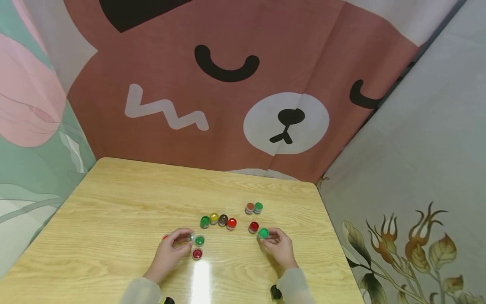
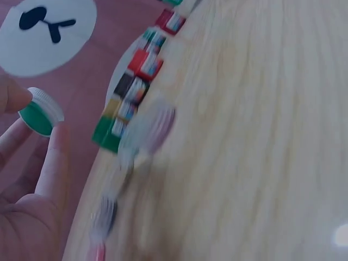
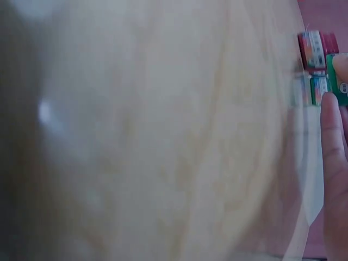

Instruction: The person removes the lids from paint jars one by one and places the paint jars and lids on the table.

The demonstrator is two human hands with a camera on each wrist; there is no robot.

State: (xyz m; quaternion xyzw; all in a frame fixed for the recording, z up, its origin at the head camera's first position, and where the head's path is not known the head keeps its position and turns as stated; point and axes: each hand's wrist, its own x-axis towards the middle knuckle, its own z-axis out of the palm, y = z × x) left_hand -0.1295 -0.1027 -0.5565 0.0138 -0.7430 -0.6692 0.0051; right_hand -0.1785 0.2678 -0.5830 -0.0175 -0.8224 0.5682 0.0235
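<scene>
My left hand (image 1: 172, 250) pinches a small round lid (image 2: 41, 111), white and ridged at the side and green on its face. Right beside those fingertips, a green paint jar (image 1: 199, 240) and a dark red one (image 1: 197, 253) stand on the table. In the left wrist view these two are blurred. My right hand (image 1: 280, 248) holds a green-topped paint jar (image 1: 263, 233) between thumb and fingers; the right wrist view shows only the edge of this green piece (image 3: 336, 81). A dark red jar (image 1: 253, 227) stands close by it.
Across the table (image 1: 133, 190) a row of green (image 1: 205, 222), yellow (image 1: 214, 218), black (image 1: 222, 220) and red (image 1: 231, 223) jars stands between the hands. Farther back are a brown jar (image 1: 249, 208) and a green one (image 1: 258, 207). Something red (image 1: 165, 237) is mostly hidden behind the left hand.
</scene>
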